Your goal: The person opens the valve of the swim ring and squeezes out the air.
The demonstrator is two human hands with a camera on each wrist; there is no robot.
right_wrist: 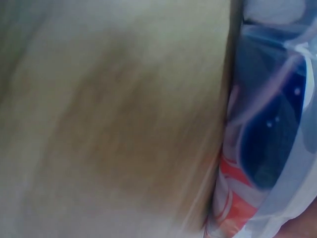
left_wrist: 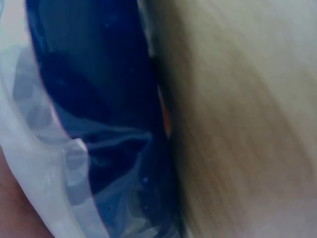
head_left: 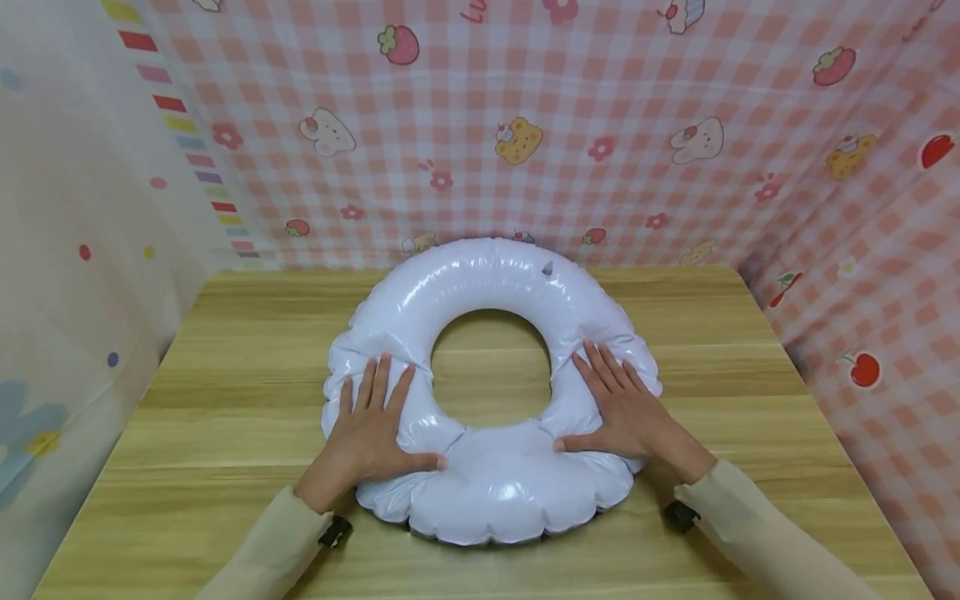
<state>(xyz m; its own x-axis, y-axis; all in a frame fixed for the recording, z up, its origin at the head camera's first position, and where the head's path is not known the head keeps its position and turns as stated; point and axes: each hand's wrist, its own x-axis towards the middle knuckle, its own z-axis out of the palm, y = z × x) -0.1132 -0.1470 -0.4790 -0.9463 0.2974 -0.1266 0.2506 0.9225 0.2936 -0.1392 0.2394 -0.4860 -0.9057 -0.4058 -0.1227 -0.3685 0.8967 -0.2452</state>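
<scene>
A white inflatable swim ring (head_left: 510,492) lies flat on the wooden table in the head view, with a small grey valve (head_left: 547,268) on its far right part. My left hand (head_left: 369,442) presses on the ring's left side, fingers spread and straight, thumb pointing inward. On the opposite side my right hand (head_left: 624,412) lies with straight fingers on the ring, its thumb also pointing inward. The plastic is creased around both hands. From below, the left wrist view shows the ring's dark blue underside (left_wrist: 99,99); the right wrist view shows blue and orange-red printing (right_wrist: 272,129) there.
The table (head_left: 225,400) has wood grain and reaches back to a pink checked cloth (head_left: 465,100) with cartoon prints. A pale dotted cloth (head_left: 97,208) hangs at the left, another checked cloth (head_left: 885,275) at the right. Black straps (head_left: 334,532) show under the sleeves.
</scene>
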